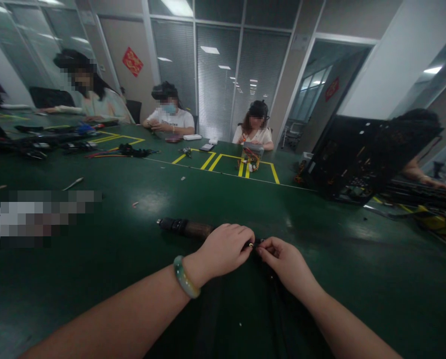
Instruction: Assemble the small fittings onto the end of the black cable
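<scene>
A dark electric screwdriver [195, 229] lies across the green table in front of me, its metal tip pointing left. My left hand [224, 249], with a green bangle at the wrist, is wrapped around the rear of its body. At that rear end a small brass-coloured spot shows by my thumb. My right hand [280, 257] pinches the end of a black cable right beside it; the fingertips hide most of this end. From there the cable [277, 304] runs down toward me. Whether the cable end is joined to the screwdriver, I cannot tell.
A black computer case [352, 159] stands tilted at the right. Dark cables [127, 149] and parts lie at the far left. Yellow tape [223, 158] marks the far side, where a box with coloured wires [250, 157] sits. Several people work around the table [151, 279].
</scene>
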`<control>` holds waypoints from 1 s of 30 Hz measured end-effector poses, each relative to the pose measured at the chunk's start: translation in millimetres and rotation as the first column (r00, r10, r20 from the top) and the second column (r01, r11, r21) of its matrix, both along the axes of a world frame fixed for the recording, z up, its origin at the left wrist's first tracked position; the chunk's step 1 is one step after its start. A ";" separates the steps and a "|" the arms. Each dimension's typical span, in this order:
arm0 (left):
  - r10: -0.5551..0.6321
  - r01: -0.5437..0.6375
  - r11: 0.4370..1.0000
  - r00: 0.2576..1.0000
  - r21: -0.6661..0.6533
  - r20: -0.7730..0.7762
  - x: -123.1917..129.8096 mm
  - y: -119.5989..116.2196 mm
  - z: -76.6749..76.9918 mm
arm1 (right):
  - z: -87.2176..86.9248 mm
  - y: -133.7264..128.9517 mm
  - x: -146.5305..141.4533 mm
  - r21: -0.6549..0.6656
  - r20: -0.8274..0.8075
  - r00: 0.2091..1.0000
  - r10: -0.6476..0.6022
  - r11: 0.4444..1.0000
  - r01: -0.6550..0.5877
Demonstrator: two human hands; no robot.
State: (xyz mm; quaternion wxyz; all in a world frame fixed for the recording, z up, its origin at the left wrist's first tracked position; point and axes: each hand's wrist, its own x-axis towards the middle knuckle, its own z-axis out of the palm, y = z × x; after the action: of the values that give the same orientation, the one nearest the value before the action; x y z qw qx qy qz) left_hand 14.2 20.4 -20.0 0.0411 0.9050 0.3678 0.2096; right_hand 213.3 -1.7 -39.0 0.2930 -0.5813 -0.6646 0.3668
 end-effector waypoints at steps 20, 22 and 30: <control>-0.002 0.002 1.000 1.000 0.003 0.016 0.3 0.5 0.0 | 2.0 0.7 -1.2 0.011 0.053 0.999 0.011 1.000 -0.012; -0.002 0.002 1.000 1.000 -0.002 0.021 0.3 0.2 -0.1 | 1.2 1.6 -1.3 0.017 0.050 0.999 0.011 1.000 -0.012; 0.000 0.000 1.000 0.999 -0.012 0.042 2.1 1.6 -2.4 | -5.9 5.8 -1.4 0.038 0.081 0.996 -0.037 0.999 0.034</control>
State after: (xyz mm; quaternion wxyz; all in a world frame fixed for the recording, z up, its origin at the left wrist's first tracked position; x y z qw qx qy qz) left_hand 16.2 22.1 -22.4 0.0541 0.9001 0.3682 0.2266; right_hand 211.9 4.1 -44.9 0.2828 -0.6019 -0.6723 0.3252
